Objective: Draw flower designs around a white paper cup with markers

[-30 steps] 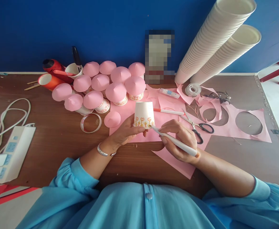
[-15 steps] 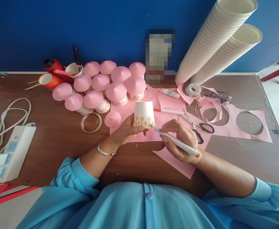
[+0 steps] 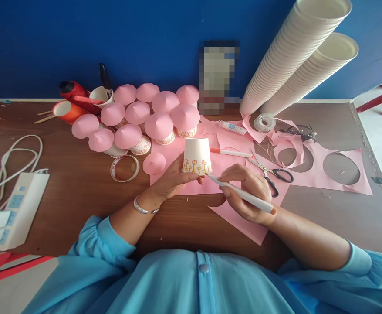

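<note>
An upside-down white paper cup [image 3: 196,150] is held at its lower rim by my left hand [image 3: 173,176], thumb in front and the other fingers mostly hidden behind. Orange-red and ochre flower drawings run in a band round the cup near the rim. My right hand [image 3: 248,192] is closed round a white marker pen [image 3: 248,197], its tip at the cup's lower right edge. Just behind the cup lies a white pen with a red end [image 3: 231,152]. Scissors [image 3: 269,172] with black handles rest right of my right hand.
Several decorated cups with pink paper cones [image 3: 159,125] stand at the back left. Pink paper sheets [image 3: 236,174] and cut-out scraps cover the middle and right. Tall cup stacks [image 3: 295,52] lean at the back right. A power strip [image 3: 22,205] with cables lies left.
The marker's tip has shifted slightly down and left along the cup's lower edge. My left hand and the cup stay nearly still.
</note>
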`<state>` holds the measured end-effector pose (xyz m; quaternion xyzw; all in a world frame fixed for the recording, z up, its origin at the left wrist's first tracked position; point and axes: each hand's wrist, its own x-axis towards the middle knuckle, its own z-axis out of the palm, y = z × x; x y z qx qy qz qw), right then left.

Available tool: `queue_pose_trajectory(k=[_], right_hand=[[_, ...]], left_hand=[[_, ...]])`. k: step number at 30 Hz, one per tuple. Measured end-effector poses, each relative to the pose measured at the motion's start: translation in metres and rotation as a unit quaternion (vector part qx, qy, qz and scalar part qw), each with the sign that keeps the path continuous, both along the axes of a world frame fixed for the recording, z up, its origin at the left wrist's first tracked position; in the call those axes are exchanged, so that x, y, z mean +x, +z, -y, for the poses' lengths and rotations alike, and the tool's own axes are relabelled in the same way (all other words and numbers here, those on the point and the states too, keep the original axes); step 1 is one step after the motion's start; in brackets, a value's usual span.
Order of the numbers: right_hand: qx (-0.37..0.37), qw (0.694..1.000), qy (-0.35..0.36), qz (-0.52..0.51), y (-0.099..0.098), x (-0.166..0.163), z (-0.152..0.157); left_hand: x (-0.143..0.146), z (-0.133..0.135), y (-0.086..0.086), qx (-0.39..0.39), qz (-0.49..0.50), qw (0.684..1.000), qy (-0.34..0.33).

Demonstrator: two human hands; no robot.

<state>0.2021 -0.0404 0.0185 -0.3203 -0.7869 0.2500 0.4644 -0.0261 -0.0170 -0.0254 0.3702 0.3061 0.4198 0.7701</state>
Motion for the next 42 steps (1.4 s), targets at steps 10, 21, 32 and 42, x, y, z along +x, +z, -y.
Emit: queue_pose_trajectory(k=[10, 21, 32, 42], right_hand=[[0.011, 0.999, 0.001, -0.033, -0.0022, 0.0013, -0.0013], [0.001, 1.000, 0.012, -0.023, -0.0021, 0.0020, -0.0010], [0.008, 1.000, 0.002, -0.015, -0.0028, 0.0025, -0.0026], [0.011, 1.000, 0.006, -0.010, -0.0029, 0.0016, -0.0017]], left_hand=[[-0.0011, -0.0029, 0.0041, -0.062, 0.052, 0.997, 0.000], [0.0000, -0.0027, 0.0055, -0.066, 0.046, 0.997, 0.007], [-0.0011, -0.0043, 0.0013, -0.058, 0.056, 0.997, 0.005], [-0.0021, -0.0021, 0.0035, -0.078, 0.073, 0.994, 0.010]])
